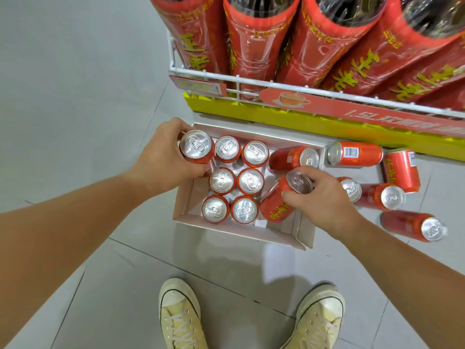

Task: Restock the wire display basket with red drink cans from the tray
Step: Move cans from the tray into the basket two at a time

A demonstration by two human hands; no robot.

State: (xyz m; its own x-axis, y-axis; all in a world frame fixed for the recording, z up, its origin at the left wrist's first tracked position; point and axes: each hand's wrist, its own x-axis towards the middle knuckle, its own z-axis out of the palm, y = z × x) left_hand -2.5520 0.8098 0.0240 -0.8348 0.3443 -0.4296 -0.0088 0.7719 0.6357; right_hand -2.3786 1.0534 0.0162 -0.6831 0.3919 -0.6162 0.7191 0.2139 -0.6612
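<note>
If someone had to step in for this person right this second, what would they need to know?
Left hand: grip shut on an upright can at the tray's far left corner.
Right hand: grip shut on a tilted can at the right side of the cardboard tray.
Six cans stand upright in the tray, and one lies on its side at its far edge. About five more cans lie loose on the floor to the right.
The wire basket above shows only large bottles; no cans are visibly in it.
Left: move the held cans, then the rest.
</note>
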